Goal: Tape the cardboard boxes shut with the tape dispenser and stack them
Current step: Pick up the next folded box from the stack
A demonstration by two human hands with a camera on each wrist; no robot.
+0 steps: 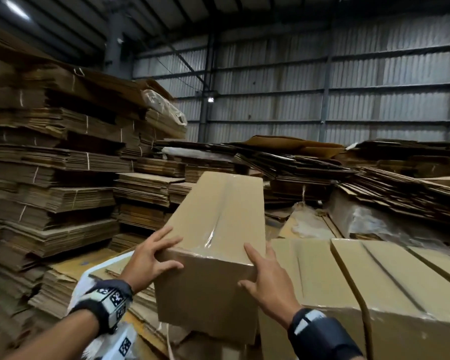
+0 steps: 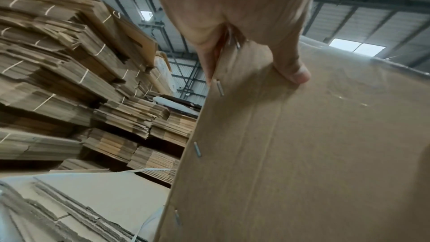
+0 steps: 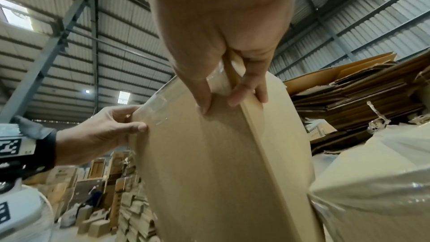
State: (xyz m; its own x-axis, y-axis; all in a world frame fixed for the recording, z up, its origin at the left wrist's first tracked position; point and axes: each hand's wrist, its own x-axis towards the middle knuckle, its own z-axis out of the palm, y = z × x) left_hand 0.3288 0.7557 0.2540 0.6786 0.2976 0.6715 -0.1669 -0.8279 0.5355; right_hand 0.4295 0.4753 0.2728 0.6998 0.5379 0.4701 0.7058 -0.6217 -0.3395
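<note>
Held carton [image 1: 213, 229]: showing plain tan, its top seam running under clear, glinting tape [image 1: 213, 233]; grey metal staples [image 2: 197, 149] lining one edge. Neighbouring cartons [image 1: 374, 276]: showing paler tan with darker fold lines. Flat cardboard stacks [image 1: 50, 157]: showing darker brown, bound with off-white string. Wrist bands [image 1: 107, 305]: showing black, carrying white tags with black square-code patterns. Wall [image 1: 374, 81]: showing grey corrugated ribs.
</note>
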